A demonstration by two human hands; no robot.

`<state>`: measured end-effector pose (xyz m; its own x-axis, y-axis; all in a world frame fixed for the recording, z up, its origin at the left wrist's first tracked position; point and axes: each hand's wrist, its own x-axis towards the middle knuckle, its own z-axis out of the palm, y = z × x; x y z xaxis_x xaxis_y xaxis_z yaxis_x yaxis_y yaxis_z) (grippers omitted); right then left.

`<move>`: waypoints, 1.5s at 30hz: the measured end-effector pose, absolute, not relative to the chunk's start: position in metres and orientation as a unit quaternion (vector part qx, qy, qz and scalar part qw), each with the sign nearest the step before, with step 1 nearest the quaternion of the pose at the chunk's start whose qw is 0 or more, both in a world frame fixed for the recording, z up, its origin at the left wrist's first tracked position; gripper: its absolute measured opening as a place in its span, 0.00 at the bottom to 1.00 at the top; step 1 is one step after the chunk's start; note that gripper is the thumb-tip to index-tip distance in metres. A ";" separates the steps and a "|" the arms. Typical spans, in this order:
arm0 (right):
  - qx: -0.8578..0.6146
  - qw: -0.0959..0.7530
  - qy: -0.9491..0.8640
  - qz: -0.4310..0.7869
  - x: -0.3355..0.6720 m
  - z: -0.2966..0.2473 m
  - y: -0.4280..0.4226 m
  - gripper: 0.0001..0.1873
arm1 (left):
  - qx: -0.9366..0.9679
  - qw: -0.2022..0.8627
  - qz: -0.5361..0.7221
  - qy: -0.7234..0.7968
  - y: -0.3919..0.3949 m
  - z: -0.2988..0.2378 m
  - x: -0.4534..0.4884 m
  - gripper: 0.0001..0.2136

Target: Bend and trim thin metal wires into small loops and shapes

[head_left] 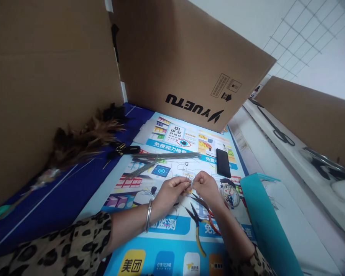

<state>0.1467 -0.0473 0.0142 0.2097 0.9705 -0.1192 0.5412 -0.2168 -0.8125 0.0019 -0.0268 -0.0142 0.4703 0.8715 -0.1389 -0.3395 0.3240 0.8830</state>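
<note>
My left hand and my right hand meet over the printed mat, fingertips pinched close together. Between them is a thin piece of bent wire, with a small loop at its upper end; its lower part is hidden by my fingers. Below my right hand lie pliers with yellow handles, their jaws spread. A red-handled tool is partly covered by my right forearm. Just right of that hand sits a small round clear container with small items inside.
A bundle of straight wires lies beyond my hands, and a black phone is to the right. A teal box borders the right side. Keys and a feather duster lie left. Cardboard panels stand behind.
</note>
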 end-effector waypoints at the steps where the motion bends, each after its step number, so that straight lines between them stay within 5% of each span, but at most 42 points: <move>1: -0.713 0.324 -0.539 0.312 0.145 0.013 -0.047 0.01 | 0.430 0.739 0.406 0.323 -0.027 -0.015 0.002 0.11; 6: -0.725 0.326 -0.545 0.267 0.139 0.007 -0.047 0.02 | 0.456 0.712 0.409 0.343 -0.026 -0.017 0.001 0.11; 18: -0.665 0.406 -0.527 0.340 0.131 0.009 -0.058 0.22 | 0.433 0.750 0.405 0.293 -0.028 -0.010 0.000 0.08; 29: -0.550 0.474 -0.445 0.524 0.139 0.011 -0.056 0.02 | 0.407 0.787 0.389 0.251 -0.027 -0.009 0.003 0.10; 32: -0.523 0.487 -0.446 0.539 0.140 0.011 -0.056 0.04 | 0.395 0.795 0.387 0.248 -0.027 -0.005 0.001 0.10; 38: -0.545 0.535 -0.466 0.447 0.133 0.006 -0.060 0.06 | 0.352 0.776 0.453 0.261 -0.014 0.007 -0.007 0.07; 45: -0.604 0.402 -0.649 0.227 0.126 0.007 -0.067 0.04 | 0.325 0.795 0.451 0.243 0.000 0.009 -0.013 0.07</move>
